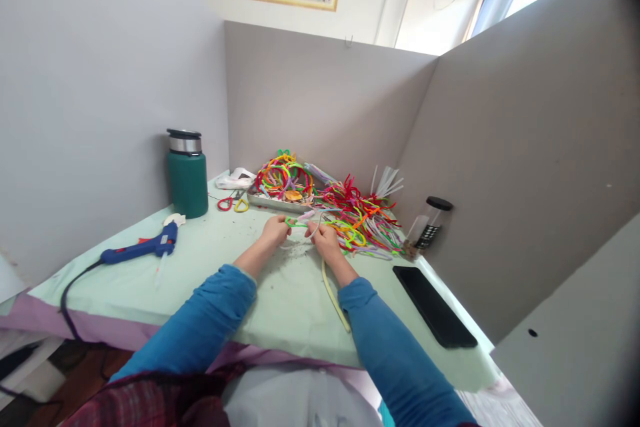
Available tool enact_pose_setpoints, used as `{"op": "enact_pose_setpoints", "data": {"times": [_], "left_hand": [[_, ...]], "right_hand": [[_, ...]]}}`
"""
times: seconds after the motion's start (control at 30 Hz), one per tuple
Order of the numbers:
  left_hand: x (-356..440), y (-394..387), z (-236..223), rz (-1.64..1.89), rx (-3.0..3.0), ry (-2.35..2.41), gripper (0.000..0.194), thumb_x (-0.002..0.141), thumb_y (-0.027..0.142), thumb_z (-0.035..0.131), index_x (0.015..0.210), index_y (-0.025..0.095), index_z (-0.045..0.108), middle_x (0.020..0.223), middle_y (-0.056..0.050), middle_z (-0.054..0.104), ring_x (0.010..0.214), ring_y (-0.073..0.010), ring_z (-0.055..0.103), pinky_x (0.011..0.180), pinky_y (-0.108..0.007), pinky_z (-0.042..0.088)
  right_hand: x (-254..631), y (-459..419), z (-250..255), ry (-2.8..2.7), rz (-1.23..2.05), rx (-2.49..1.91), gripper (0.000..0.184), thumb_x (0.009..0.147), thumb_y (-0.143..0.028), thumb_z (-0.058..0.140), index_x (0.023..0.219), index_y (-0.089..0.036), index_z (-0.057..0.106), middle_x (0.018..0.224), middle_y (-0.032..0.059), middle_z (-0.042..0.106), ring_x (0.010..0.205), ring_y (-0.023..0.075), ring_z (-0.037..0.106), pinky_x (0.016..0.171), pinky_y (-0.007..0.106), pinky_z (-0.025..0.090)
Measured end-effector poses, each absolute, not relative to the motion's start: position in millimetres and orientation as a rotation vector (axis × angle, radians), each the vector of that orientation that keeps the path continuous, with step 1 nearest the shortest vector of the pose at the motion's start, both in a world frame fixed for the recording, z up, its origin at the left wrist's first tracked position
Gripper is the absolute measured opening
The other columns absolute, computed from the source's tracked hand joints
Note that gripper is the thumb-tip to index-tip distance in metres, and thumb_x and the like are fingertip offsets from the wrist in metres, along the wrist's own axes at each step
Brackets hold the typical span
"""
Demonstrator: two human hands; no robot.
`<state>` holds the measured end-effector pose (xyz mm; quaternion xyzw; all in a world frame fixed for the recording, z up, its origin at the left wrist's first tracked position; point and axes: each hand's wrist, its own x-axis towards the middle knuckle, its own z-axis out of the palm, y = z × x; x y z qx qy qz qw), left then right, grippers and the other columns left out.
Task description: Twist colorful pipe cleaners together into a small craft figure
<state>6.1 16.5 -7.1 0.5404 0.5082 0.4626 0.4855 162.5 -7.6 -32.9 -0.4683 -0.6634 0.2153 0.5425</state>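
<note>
My left hand (275, 231) is closed, its fingertips pinching a green pipe cleaner (299, 223) that stretches across toward the other hand. My right hand (326, 241) is closed too, with a thin white pipe cleaner (320, 222) at its fingertips, curving up and around. Both hands are just above the table, close together. How the green and white strands join is too small to make out. A pale yellow pipe cleaner (334, 297) lies on the table beneath my right wrist and runs toward the front edge.
Behind the hands are a metal tray (280, 204) of colourful bent pieces and a pile of pipe cleaners (357, 207). Scissors (241, 205), a green bottle (188, 180) and a blue glue gun (143, 248) are leftward. A black phone (434, 307) and clear jar (431, 227) are rightward. Grey partitions (325, 93) enclose the table.
</note>
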Motion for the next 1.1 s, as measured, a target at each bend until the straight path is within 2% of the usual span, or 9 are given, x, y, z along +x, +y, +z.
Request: {"op": "enact_pose_setpoints", "data": {"times": [0.2, 0.4, 0.6, 0.73, 0.83, 1.0, 1.1], "left_hand": [[7, 16, -9, 1.085, 1.438, 1.263, 0.026, 0.075, 0.029, 0.06, 0.054, 0.018, 0.049, 0.034, 0.006, 0.033, 0.032, -0.0078, 0.028, 0.039, -0.022, 0.017], [9, 15, -9, 1.032, 1.513, 1.171, 0.026, 0.076, 0.028, 0.058, 0.053, 0.018, 0.049, 0.038, 0.004, 0.041, 0.031, -0.0076, 0.029, 0.038, -0.024, 0.017], [8, 9, -5, 1.012, 1.646, 1.153, 0.025, 0.072, 0.03, 0.061, 0.052, 0.017, 0.053, 0.034, 0.006, 0.035, 0.033, -0.0065, 0.028, 0.041, -0.022, 0.018], [7, 6, -1, 0.999, 1.723, 1.149, 0.018, 0.066, 0.023, 0.064, 0.052, 0.016, 0.056, 0.034, 0.006, 0.038, 0.035, -0.0067, 0.032, 0.042, -0.021, 0.019], [8, 5, -1, 1.006, 1.684, 1.129, 0.02, 0.067, 0.027, 0.066, 0.053, 0.016, 0.056, 0.033, 0.007, 0.036, 0.033, -0.0064, 0.031, 0.041, -0.021, 0.019], [11, 3, -1, 0.976, 1.564, 1.085, 0.032, 0.073, 0.037, 0.065, 0.053, 0.016, 0.053, 0.03, 0.006, 0.033, 0.029, -0.0061, 0.026, 0.039, -0.022, 0.017], [12, 0, 1, 0.973, 1.513, 1.073, 0.033, 0.074, 0.039, 0.066, 0.054, 0.016, 0.053, 0.033, 0.005, 0.038, 0.029, -0.0057, 0.028, 0.038, -0.022, 0.017]], "right_hand": [[162, -9, -31, -1.585, 0.578, -1.118, 0.047, 0.086, -0.052, 0.046, 0.061, -0.016, 0.063, 0.051, -0.0008, 0.051, 0.05, 0.0121, 0.046, 0.053, 0.025, 0.036], [161, -7, -33, -1.594, 0.615, -1.121, 0.047, 0.083, -0.055, 0.05, 0.067, -0.015, 0.066, 0.057, 0.0018, 0.058, 0.053, 0.013, 0.052, 0.055, 0.025, 0.039], [159, -5, -30, -1.507, 0.662, -1.125, 0.046, 0.077, -0.057, 0.055, 0.058, -0.015, 0.058, 0.048, -0.0008, 0.048, 0.046, 0.0112, 0.044, 0.048, 0.025, 0.035], [157, -7, -27, -1.487, 0.654, -1.047, 0.038, 0.074, -0.053, 0.06, 0.069, -0.016, 0.061, 0.054, -0.0012, 0.052, 0.048, 0.0115, 0.045, 0.048, 0.025, 0.036], [157, -3, -31, -1.466, 0.675, -1.005, 0.037, 0.072, -0.053, 0.063, 0.079, -0.016, 0.063, 0.058, -0.0008, 0.054, 0.047, 0.0113, 0.045, 0.046, 0.024, 0.035], [159, 2, -35, -1.467, 0.687, -0.976, 0.035, 0.072, -0.05, 0.065, 0.076, -0.016, 0.064, 0.056, -0.0012, 0.052, 0.046, 0.0104, 0.041, 0.044, 0.024, 0.033], [159, 1, -35, -1.468, 0.664, -0.98, 0.036, 0.071, -0.052, 0.065, 0.077, -0.016, 0.064, 0.058, -0.0004, 0.053, 0.048, 0.011, 0.044, 0.047, 0.024, 0.036]]}}
